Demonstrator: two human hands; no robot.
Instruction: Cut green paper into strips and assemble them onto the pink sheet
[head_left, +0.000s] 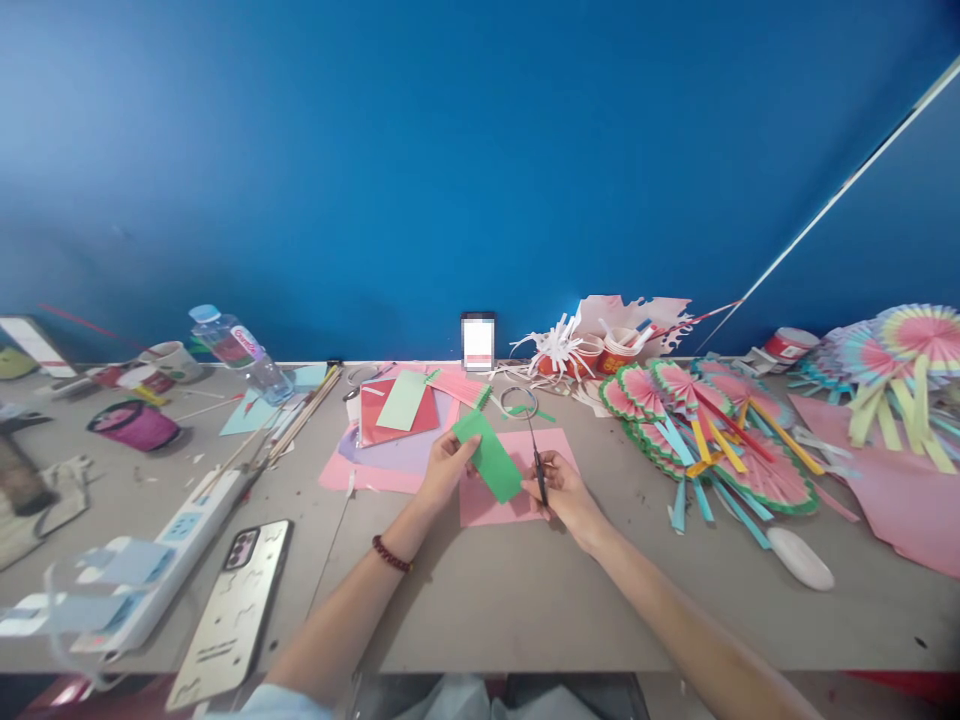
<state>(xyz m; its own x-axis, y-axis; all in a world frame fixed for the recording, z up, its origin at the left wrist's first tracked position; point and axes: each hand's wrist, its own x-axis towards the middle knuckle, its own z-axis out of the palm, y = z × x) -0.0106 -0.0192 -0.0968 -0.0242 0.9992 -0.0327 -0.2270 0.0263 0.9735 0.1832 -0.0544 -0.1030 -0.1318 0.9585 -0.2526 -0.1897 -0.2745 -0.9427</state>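
My left hand (448,465) pinches the upper left side of a green paper rectangle (491,462), which is tilted above a pink sheet (480,508). Closed around a pair of dark-handled scissors (540,478) is my right hand (564,492), its fingers by the paper's lower right corner. The scissors point away from me, toward a roll of tape or ring (518,403) behind the paper. Whether the right fingertips also grip the paper's corner, I cannot tell. A pale green strip (403,400) lies on a red packet (379,428) to the left.
Folded paper fans (720,430) with ribbons lie at right, near a white oval object (800,558). A phone (478,342) stands against the blue wall. To the left are a bottle (244,352), a power strip (180,540) and another phone (234,610).
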